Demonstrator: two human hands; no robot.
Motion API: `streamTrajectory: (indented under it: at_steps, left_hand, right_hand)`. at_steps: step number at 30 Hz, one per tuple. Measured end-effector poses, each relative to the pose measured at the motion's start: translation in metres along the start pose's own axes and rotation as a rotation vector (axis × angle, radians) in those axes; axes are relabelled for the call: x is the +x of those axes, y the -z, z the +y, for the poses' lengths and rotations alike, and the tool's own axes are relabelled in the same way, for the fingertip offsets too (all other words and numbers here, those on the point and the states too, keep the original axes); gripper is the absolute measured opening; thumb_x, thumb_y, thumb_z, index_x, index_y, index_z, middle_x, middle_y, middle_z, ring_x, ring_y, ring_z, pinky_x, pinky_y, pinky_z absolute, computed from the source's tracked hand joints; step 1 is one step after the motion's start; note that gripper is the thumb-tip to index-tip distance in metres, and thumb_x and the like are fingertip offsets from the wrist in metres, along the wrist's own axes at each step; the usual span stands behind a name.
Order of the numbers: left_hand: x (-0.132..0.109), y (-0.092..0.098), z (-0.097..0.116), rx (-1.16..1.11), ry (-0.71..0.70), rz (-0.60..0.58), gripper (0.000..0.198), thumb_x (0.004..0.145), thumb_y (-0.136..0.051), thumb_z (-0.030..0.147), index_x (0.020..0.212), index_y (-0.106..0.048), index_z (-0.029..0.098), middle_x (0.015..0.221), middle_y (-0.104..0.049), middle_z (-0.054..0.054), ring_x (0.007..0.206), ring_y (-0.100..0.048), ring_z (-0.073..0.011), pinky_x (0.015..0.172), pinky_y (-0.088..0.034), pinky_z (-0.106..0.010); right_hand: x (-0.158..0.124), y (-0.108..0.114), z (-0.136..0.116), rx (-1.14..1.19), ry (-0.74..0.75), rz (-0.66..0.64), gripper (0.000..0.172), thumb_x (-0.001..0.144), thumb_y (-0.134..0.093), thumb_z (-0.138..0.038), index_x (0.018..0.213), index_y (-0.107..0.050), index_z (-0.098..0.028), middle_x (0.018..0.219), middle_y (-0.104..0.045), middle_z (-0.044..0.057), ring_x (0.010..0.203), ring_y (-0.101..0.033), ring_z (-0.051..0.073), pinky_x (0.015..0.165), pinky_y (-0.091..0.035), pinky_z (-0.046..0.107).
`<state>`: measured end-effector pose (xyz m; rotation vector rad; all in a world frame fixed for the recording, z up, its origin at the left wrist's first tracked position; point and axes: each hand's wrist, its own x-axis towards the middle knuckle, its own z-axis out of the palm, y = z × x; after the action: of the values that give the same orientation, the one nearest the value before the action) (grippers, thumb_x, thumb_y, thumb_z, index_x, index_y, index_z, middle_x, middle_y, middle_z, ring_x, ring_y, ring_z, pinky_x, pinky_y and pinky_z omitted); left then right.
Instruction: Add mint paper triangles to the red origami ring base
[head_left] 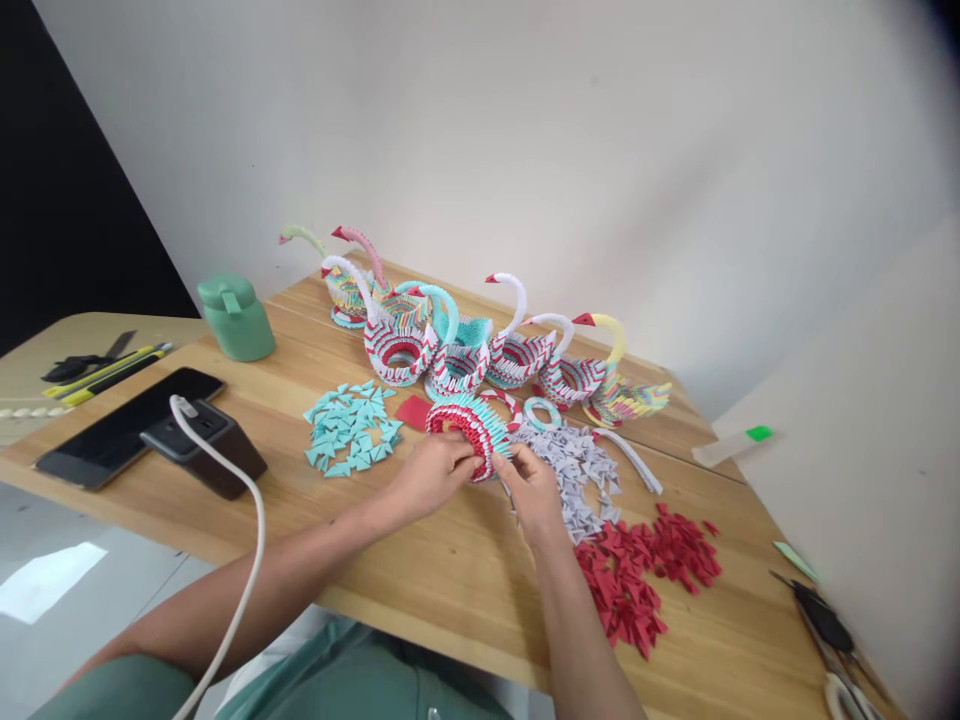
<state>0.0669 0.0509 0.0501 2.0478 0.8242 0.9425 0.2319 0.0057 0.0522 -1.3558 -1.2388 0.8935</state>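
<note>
A ring of folded paper pieces (472, 425), banded in red, white and turquoise, is tilted up above the table between my hands. My left hand (437, 468) grips its lower left edge, with the fingers curled into the ring. At the lower right edge, my right hand (531, 485) pinches the turquoise outer row; whether a loose piece is between those fingertips is too small to tell. Turquoise paper triangles (352, 430) lie spread to the left. To the right are a heap of pale lilac triangles (577, 475) and a heap of red triangles (637, 570).
Several paper swans (457, 350) stand along the back by the wall. A small turquoise ring (542, 413) and a white curved strip (634, 462) lie near the lilac heap. On the left are a green container (237, 318), a phone (127, 425) and a black power block (204, 450) with a white cable. Scissors (832, 660) lie far right.
</note>
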Motion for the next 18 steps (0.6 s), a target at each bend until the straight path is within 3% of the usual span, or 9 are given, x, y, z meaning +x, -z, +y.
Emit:
streamTrajectory:
  at_steps: [6, 13, 18]
  left_hand:
    - [0.003, 0.004, 0.003, -0.089, 0.012, 0.016, 0.029, 0.088, -0.051, 0.023, 0.06, -0.049, 0.016, 0.066, -0.05, -0.002, 0.069, -0.044, -0.0162, 0.065, -0.029, -0.028]
    - [0.008, 0.007, -0.008, -0.385, 0.142, 0.012, 0.042, 0.092, -0.044, 0.051, 0.066, -0.042, 0.018, 0.062, -0.039, 0.003, 0.058, -0.037, -0.011, 0.056, -0.032, -0.023]
    - [0.008, 0.005, -0.011, -0.481, 0.175, 0.006, 0.041, 0.085, -0.054, 0.053, 0.068, -0.046, 0.016, 0.064, -0.041, 0.003, 0.059, -0.038, -0.0103, 0.056, -0.033, -0.022]
  right_hand:
    - [-0.002, -0.007, -0.001, 0.034, 0.01, 0.064, 0.019, 0.078, -0.068, -0.04, 0.076, -0.067, -0.022, 0.07, -0.066, -0.002, 0.067, -0.056, 0.018, 0.068, -0.046, 0.029]
    - [-0.001, -0.015, 0.012, 0.101, 0.0, 0.085, 0.023, 0.078, -0.07, -0.043, 0.078, -0.068, -0.02, 0.072, -0.066, -0.001, 0.068, -0.056, 0.017, 0.069, -0.047, 0.029]
    - [-0.001, -0.012, 0.013, 0.148, 0.001, 0.093, 0.03, 0.08, -0.067, -0.047, 0.093, -0.07, -0.02, 0.088, -0.071, 0.003, 0.079, -0.061, 0.02, 0.076, -0.049, 0.032]
